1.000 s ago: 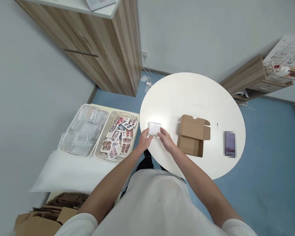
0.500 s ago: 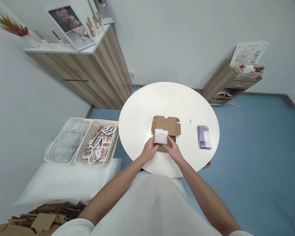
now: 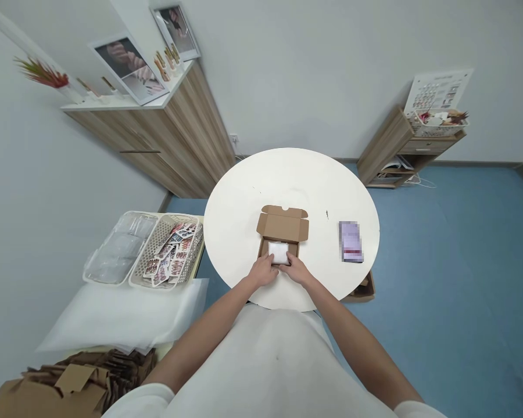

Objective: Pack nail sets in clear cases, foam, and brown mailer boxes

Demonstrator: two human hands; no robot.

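Note:
A brown cardboard mailer box [image 3: 283, 225] lies on the round white table with its lid folded back, away from me. Inside its tray sits a small white foam-wrapped packet [image 3: 278, 253]. My left hand [image 3: 262, 270] grips the packet's left edge, and my right hand [image 3: 297, 269] has hold of the right edge. Both hands rest at the near wall of the box, fingers closed in. The packet's underside and some fingertips are hidden.
The round table [image 3: 235, 197] also bears a blurred purple packet [image 3: 351, 241] at right. To the left stand a clear-bag basket [image 3: 119, 249] and a basket of nail-design cards [image 3: 168, 255]. White foam sheets [image 3: 126, 310] and folded cardboard [image 3: 74, 377] lie nearer me.
Both hands have lowered the white packet from above the box into its tray. The view has shifted slightly, and the packet now lies flatter between the box walls.

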